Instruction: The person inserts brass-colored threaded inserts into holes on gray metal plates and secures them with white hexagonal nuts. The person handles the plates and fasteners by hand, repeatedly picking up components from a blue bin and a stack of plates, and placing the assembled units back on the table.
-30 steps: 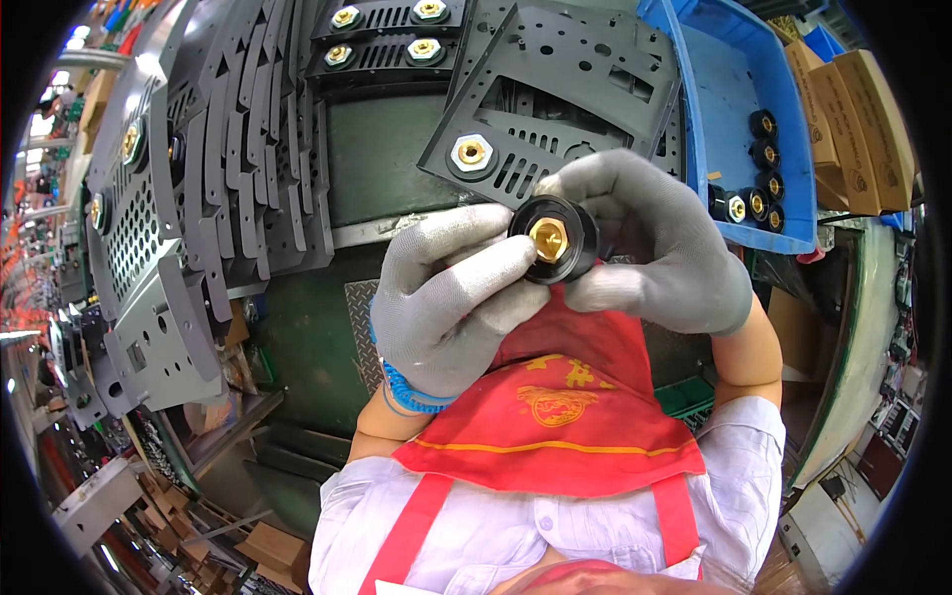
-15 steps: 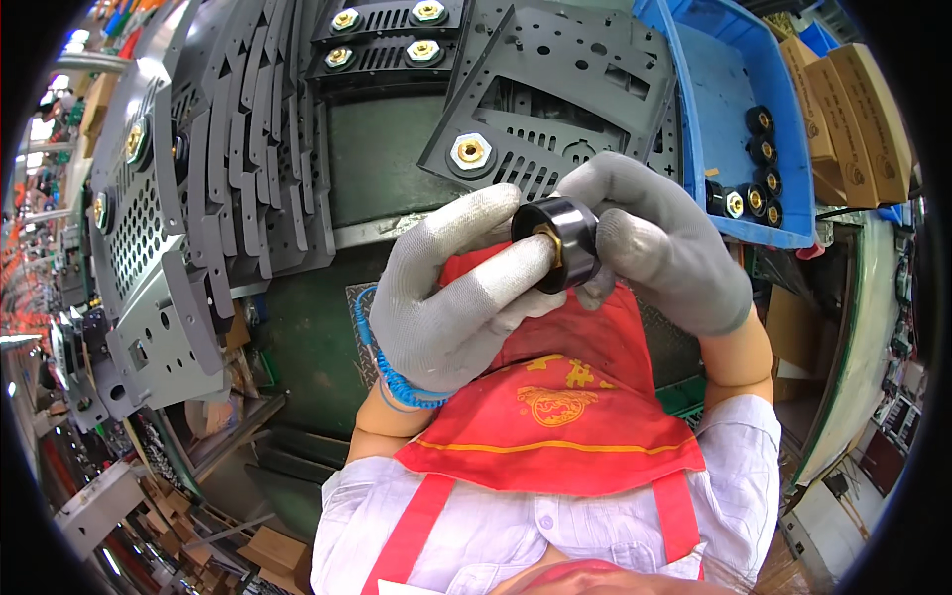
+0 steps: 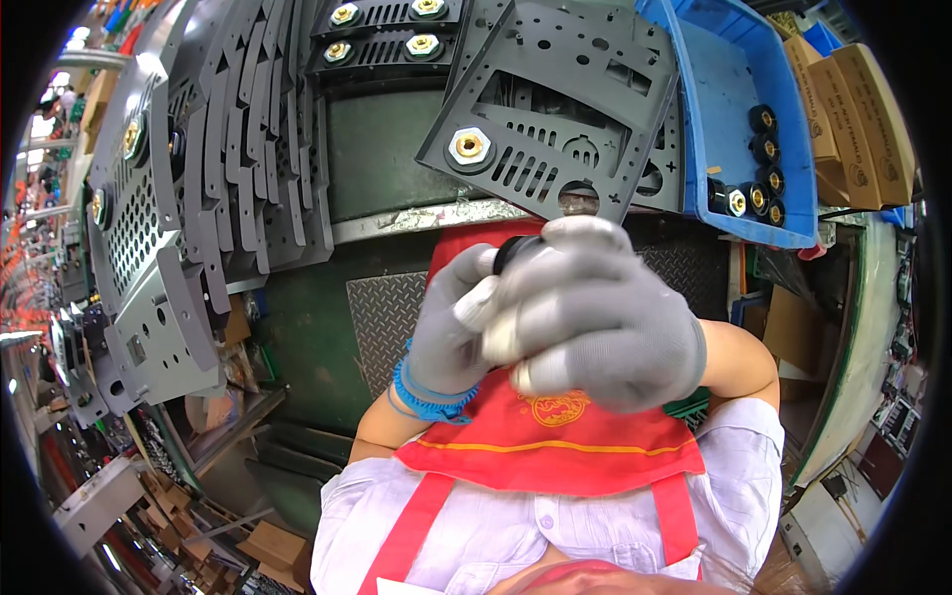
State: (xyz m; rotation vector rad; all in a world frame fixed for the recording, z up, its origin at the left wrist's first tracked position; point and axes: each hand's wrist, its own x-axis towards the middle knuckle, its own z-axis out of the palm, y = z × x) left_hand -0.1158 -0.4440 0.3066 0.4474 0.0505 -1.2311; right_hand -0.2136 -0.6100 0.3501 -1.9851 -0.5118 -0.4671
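Both gloved hands are bunched together right over the red apron, left hand and right hand. Fingers pinch a black socket, mostly hidden, just below the grey metal plate.

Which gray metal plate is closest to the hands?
The dark gray plate lying flat just above the gloved hands, with one brass nut and an empty round hole by its near edge. The other plates stand stacked farther left.
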